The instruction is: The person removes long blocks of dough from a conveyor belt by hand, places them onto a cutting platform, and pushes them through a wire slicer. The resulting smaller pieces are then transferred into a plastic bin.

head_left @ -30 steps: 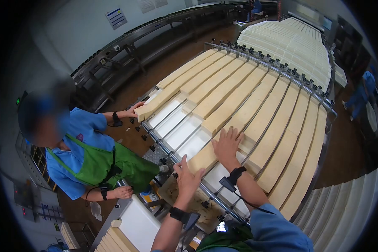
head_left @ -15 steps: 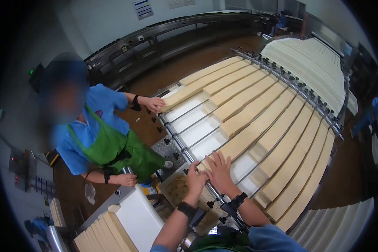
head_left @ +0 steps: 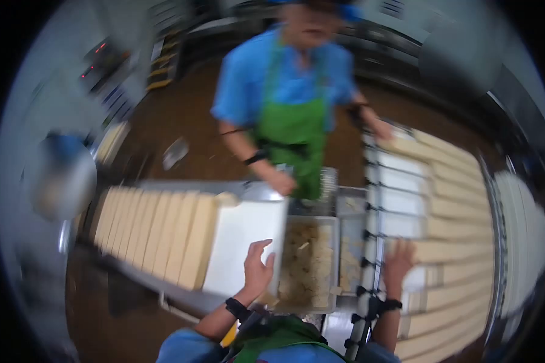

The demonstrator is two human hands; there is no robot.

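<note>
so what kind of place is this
Probably a food factory line: long pale strips lie in railed conveyor lanes, a bin of scraps sits between belts, and a co-worker wears a green apron.

Wide white conveyor belt with metal lane rails [head_left: 406, 181] — pale yellow dough strips [head_left: 460, 248] lying lengthwise in the lanes, nearer lane ends bare. Smaller white belt [head_left: 242, 242], left — pale yellow slabs [head_left: 157, 233] set side by side. Grey rectangular bin [head_left: 309, 263] between both — broken pale scraps inside. Brown floor [head_left: 181, 115] beneath.
</note>
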